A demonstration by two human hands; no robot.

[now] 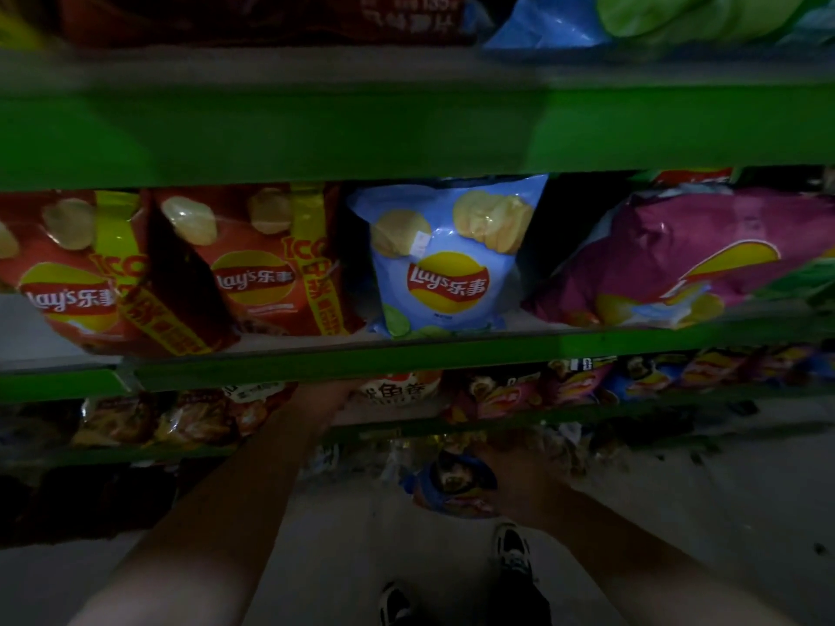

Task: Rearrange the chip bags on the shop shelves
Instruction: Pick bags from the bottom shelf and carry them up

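Chip bags fill the green shelves [406, 350]: purple bag [668, 259] lying flat, red bag [266, 264] and blue bag [447, 259] upright. Likely light, puffy, slippery; pinch the top seam. Left hand [332, 399] reaches under the shelf, fingers hidden. Right hand [519, 485] grasps a small dark bag [452, 485] low down.

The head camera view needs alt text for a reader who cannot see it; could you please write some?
A person's left hand reaches into a lower green shelf of snack bags while the right hand holds a small blue bag near the floor. Above stand red and blue Lay's bags, beside a tipped purple bag.
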